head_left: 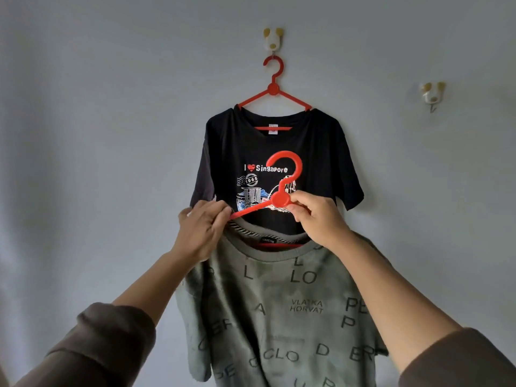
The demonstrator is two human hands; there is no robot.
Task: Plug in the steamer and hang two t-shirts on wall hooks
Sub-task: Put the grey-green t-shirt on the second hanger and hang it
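Both hands, left (202, 229) and right (317, 216), grasp the green t-shirt's (279, 317) red hanger (280, 198), raised toward the free wall hook (432, 94)

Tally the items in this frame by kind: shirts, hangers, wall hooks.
T-shirts: 2, the black shirt hung on the wall, the green shirt held up.
Red hangers: 2, the hung hanger, the held hanger.
Wall hooks: 2, the used hook, the free hook.
Total: 6

Black printed tee (315, 152), grey-green lettered tee (279, 317), red hangers (273, 88) (282, 191), pale grey wall (97, 107).
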